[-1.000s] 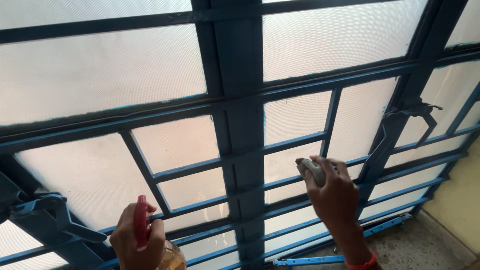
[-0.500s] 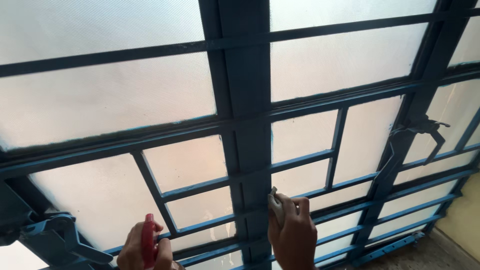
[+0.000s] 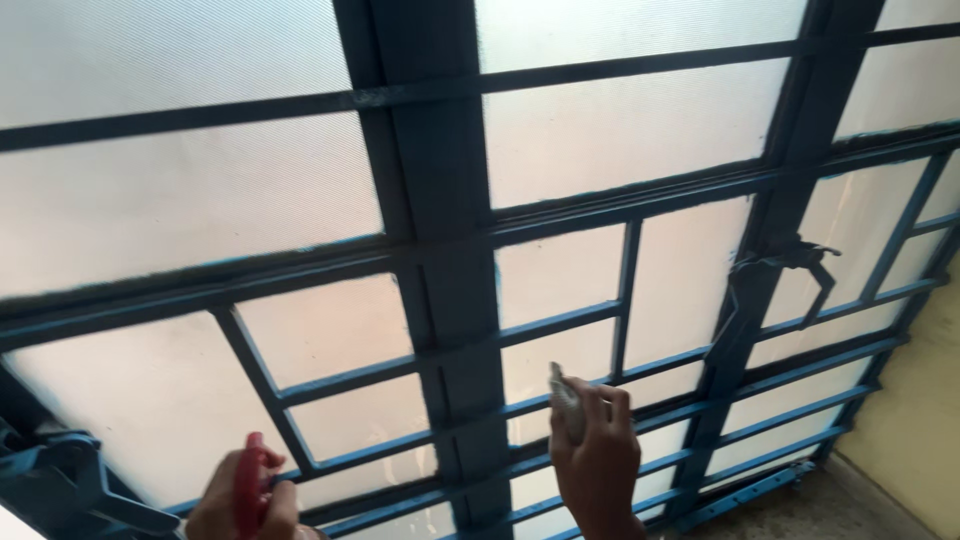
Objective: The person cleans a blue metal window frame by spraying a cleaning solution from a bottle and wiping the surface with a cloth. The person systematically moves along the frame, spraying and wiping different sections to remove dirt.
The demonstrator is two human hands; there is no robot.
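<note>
since before, our right hand (image 3: 598, 465) slid its grey cloth (image 3: 565, 400) down the window's lower middle; left hand (image 3: 240, 505) gripped a red trigger (image 3: 250, 490); pressing too hard there risked cracking glass.

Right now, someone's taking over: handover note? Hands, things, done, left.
Left hand: low at frame's bottom edge, fingers shut on a red tool.
Right hand: raised to the window, pressing a pale grey pad against a lower frosted pane beside the centre post.
Done: cannot tell which panes are finished.
Left: cannot tell; upper panes are above both hands.
</note>
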